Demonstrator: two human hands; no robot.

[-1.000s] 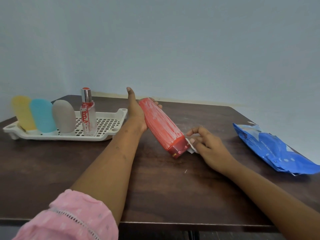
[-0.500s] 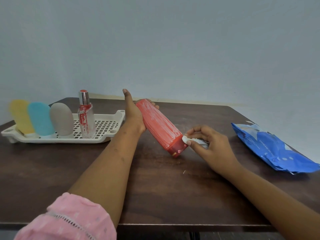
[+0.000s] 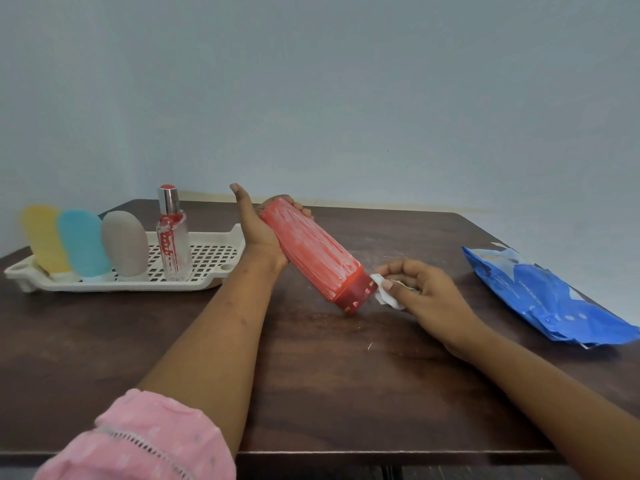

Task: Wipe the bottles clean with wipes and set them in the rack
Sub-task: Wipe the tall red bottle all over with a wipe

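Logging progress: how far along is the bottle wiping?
Done: the yellow bottle, blue bottle, grey bottle and spray bottle stand in the rack. In hand: the left hand grips the tilted red bottle; the right hand pinches a wipe at its darker end. Left: finish wiping, then rack it.

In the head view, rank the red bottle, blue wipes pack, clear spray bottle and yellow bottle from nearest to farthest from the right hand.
From the right hand:
1. red bottle, just left of it, cap beside the wipe.
2. blue wipes pack, to its right.
3. clear spray bottle, standing in the rack, far left.
4. yellow bottle, at the rack's left end.
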